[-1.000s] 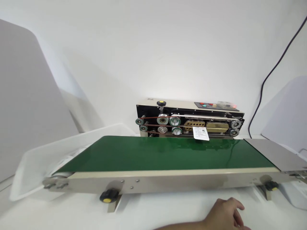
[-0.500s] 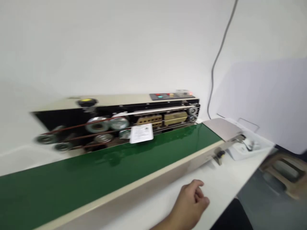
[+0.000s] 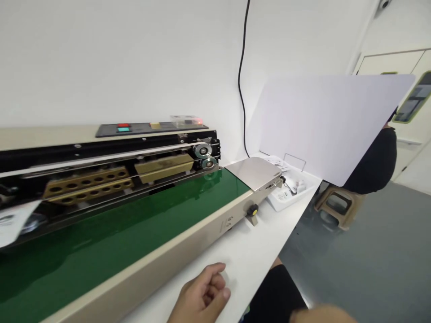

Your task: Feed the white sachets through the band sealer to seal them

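**Bare hands sit empty beside a green-belted band sealer**

The left hand [image 3: 202, 291] is over the glossy white table top [image 3: 249, 264], its fingers [image 3: 218, 294] loosely curled around nothing, just beside the long beige metal side rail [image 3: 141, 264] of a cream-and-black band sealer [image 3: 101, 143]. The right hand [image 3: 319, 315] shows only as a blurred edge at the bottom of the view, well to the right, so its grip cannot be told. Black cloth [image 3: 272, 296] lies between the two hands, at the table's edge.

The band sealer runs along the table, cut off by the left side of the view. Its dark green conveyor belt [image 3: 111, 229] passes under a black front carrying brass-coloured perforated blocks [image 3: 87, 186] and paired metal rollers [image 3: 205, 157]. A dark control panel [image 3: 151, 129] with red and green buttons sits on top, and a white paper tag [image 3: 10, 220] hangs at the left edge. A brushed steel plate [image 3: 254, 172] ends the belt, and a black knob with a yellow centre [image 3: 252, 210] stands on the rail. Past the plate sits a white plastic tray [image 3: 286, 197] of small white items. A black cable [image 3: 241, 76] runs down the white wall [image 3: 134, 58], and a white board [image 3: 330, 125] partly hides a person in black [image 3: 373, 157] near a tan stool [image 3: 336, 206].
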Demonstrator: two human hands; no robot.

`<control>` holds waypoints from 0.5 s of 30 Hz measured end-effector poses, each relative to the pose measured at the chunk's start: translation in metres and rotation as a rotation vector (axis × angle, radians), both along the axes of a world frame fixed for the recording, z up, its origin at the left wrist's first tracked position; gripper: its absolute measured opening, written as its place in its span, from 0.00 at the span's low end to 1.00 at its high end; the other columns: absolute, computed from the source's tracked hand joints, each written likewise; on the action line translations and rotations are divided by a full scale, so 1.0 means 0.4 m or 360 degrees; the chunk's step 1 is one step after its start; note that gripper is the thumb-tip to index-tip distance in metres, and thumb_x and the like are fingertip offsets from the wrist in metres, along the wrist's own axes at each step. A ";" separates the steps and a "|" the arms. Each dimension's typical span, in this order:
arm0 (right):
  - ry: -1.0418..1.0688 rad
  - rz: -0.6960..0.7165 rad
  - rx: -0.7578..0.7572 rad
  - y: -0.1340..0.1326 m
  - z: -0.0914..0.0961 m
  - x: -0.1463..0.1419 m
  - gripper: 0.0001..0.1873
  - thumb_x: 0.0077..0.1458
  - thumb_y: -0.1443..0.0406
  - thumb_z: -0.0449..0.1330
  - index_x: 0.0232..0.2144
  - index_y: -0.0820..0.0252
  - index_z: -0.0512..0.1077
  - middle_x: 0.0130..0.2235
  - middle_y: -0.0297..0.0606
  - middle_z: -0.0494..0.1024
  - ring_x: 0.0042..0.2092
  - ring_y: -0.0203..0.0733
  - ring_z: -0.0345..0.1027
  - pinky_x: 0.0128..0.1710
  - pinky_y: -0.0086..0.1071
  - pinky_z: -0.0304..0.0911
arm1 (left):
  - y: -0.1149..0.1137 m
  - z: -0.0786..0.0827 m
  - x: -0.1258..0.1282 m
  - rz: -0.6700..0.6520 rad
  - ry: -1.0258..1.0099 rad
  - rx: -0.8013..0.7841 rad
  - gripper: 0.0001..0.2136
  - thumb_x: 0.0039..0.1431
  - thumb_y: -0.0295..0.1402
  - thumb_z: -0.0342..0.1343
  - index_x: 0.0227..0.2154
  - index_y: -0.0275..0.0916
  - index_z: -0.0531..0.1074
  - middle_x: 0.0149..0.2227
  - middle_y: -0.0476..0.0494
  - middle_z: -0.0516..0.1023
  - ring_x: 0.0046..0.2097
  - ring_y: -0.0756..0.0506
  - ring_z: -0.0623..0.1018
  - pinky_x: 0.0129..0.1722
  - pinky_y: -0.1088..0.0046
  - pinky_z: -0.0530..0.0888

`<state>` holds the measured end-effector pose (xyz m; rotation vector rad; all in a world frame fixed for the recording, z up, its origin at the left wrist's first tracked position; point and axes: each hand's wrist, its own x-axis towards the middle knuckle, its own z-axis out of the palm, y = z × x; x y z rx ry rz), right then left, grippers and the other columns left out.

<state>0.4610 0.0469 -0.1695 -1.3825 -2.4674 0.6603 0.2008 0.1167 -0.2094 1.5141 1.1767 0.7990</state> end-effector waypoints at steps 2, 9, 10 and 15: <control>0.0103 -0.0103 0.0135 0.056 0.069 0.114 0.17 0.58 0.53 0.52 0.34 0.60 0.71 0.31 0.37 0.75 0.33 0.38 0.70 0.35 0.34 0.67 | 0.006 -0.008 -0.006 -0.0057 0.0047 -0.0016 0.17 0.48 0.41 0.55 0.40 0.39 0.69 0.30 0.49 0.74 0.29 0.49 0.73 0.30 0.75 0.72; -0.0305 -0.0873 0.0558 0.436 0.213 0.413 0.16 0.48 0.66 0.57 0.41 0.63 0.71 0.44 0.46 0.75 0.44 0.47 0.69 0.46 0.41 0.63 | 0.016 -0.016 -0.013 -0.0059 0.0136 0.0000 0.19 0.50 0.45 0.56 0.42 0.39 0.69 0.31 0.48 0.75 0.32 0.47 0.75 0.32 0.76 0.74; -0.0409 -0.0815 0.0465 0.477 0.208 0.432 0.19 0.44 0.68 0.59 0.43 0.63 0.72 0.46 0.47 0.73 0.47 0.49 0.67 0.49 0.41 0.61 | 0.017 -0.018 -0.012 -0.0054 0.0136 0.0002 0.19 0.50 0.45 0.56 0.42 0.39 0.69 0.31 0.48 0.75 0.32 0.47 0.75 0.32 0.76 0.74; -0.0784 -0.0609 0.0097 0.579 0.178 0.483 0.35 0.40 0.66 0.62 0.54 0.63 0.64 0.54 0.47 0.67 0.54 0.52 0.62 0.54 0.39 0.57 | 0.023 -0.042 -0.018 -0.0094 0.0147 0.0011 0.18 0.51 0.44 0.56 0.43 0.40 0.70 0.32 0.47 0.75 0.32 0.47 0.76 0.32 0.78 0.74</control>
